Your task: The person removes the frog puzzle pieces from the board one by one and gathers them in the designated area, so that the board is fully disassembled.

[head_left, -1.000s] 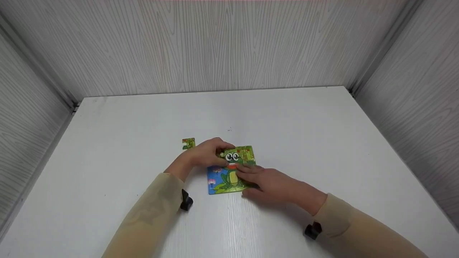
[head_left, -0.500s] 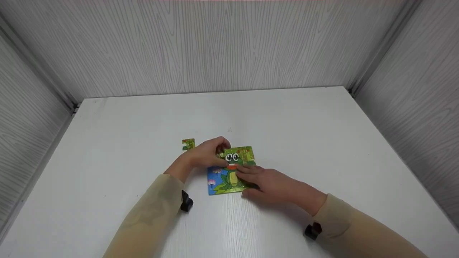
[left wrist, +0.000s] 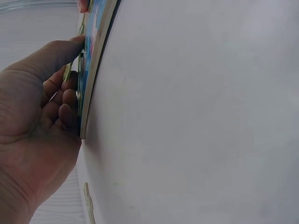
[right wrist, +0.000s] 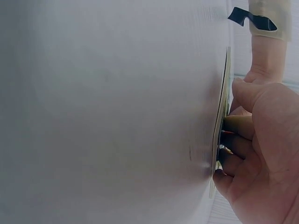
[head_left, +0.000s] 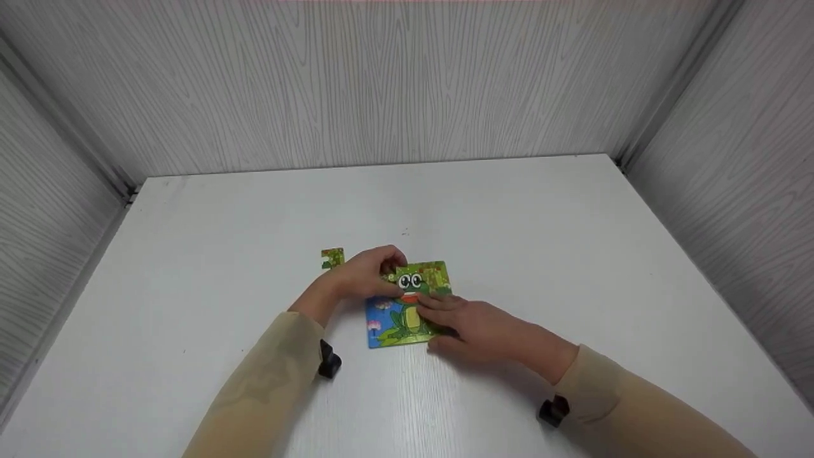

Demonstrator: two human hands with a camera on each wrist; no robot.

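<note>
A square frog jigsaw puzzle [head_left: 383, 323] lies on the white table between both hands. My left hand [head_left: 362, 275] is over its upper left part, thumb by the frog's mouth and fingers curled at the top edge. In the left wrist view that hand pinches a thin puzzle piece [left wrist: 68, 72], tilted up from the board; its picture is mostly hidden. My right hand [head_left: 478, 326] rests on the lower right of the puzzle, fingers extended over the frog's body and thumb at the bottom edge. The right wrist view shows its fingertips against the puzzle's face, seen edge-on.
Behind my left wrist lies a loose green puzzle piece [head_left: 332, 257], partly covered by the hand. Pale wood-grain panels [head_left: 381, 83] wall the table at the back and both sides. Each sleeve carries a small black wrist mount [head_left: 330, 360].
The fingers of my left hand have drawn back left along the puzzle's top edge, uncovering more of it. My right hand keeps its place on the puzzle.
</note>
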